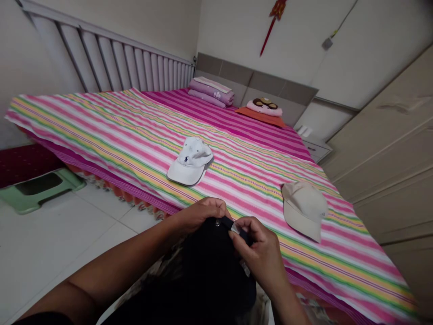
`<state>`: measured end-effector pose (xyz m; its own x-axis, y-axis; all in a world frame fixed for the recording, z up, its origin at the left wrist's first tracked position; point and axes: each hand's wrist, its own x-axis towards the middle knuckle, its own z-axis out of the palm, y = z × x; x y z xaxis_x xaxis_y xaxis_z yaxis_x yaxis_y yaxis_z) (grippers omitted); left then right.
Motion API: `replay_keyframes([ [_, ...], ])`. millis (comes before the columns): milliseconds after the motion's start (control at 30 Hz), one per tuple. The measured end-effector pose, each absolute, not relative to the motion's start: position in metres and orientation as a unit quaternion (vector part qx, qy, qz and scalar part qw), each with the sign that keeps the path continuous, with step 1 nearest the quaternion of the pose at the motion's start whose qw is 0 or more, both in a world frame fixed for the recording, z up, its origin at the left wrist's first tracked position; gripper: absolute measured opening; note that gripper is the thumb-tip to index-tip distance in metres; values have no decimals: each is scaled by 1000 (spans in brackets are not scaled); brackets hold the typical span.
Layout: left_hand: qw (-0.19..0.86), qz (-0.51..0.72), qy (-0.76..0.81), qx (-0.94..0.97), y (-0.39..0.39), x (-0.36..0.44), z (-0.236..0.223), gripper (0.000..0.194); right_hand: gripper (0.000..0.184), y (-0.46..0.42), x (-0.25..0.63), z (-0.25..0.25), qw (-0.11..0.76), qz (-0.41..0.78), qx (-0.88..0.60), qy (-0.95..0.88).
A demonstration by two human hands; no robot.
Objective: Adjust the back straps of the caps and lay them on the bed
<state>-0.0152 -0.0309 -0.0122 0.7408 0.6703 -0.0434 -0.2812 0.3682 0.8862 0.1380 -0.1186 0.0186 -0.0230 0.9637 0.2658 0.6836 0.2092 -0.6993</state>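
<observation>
A black cap is held low in front of me, between my two hands. My left hand pinches its strap close to a small metal buckle. On the other side, my right hand grips the strap between thumb and fingers, next to a pale patch on it. On the bed ahead sits a white cap with a small dark logo, brim toward me. Farther right lies a beige cap, also on the bed.
A striped sheet covers the bed, with folded purple bedding and a pink pillow at the headboard. A green stool stands on the floor at left. Wooden wardrobe doors rise on the right.
</observation>
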Motion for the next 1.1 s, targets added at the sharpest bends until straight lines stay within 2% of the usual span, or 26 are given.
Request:
replay_keyframes([
  [200, 792, 231, 197, 530, -30, -20, -6, 30, 9, -117, 135, 16, 369, 239, -593, -674],
  [333, 786, 212, 215, 539, -29, -23, -3, 23, 29, -112, 145, 8, 407, 451, -523, -598],
  [433, 823, 248, 218, 462, -25, -25, -6, 25, 40, -109, 160, -2, 393, 567, -464, -556],
  [567, 836, 310, 203, 404, -17, -26, -13, 26, 41, -114, 176, -17, 314, 694, -392, -516],
  [633, 838, 321, 197, 395, -14, -25, -15, 25, 38, -119, 181, -21, 327, 733, -367, -470],
  [767, 861, 300, 160, 379, -14, -17, -19, 22, 34, -128, 187, -14, 470, 706, -366, -383],
  [867, 879, 275, 142, 362, -19, -8, -25, 22, 36, -133, 188, -3, 519, 668, -392, -362],
  [967, 891, 267, 143, 338, -26, -1, -33, 23, 38, -135, 188, 0, 531, 645, -411, -365],
  [1100, 897, 289, 134, 306, -35, 6, -40, 25, 49, -129, 184, -16, 497, 610, -432, -442],
])
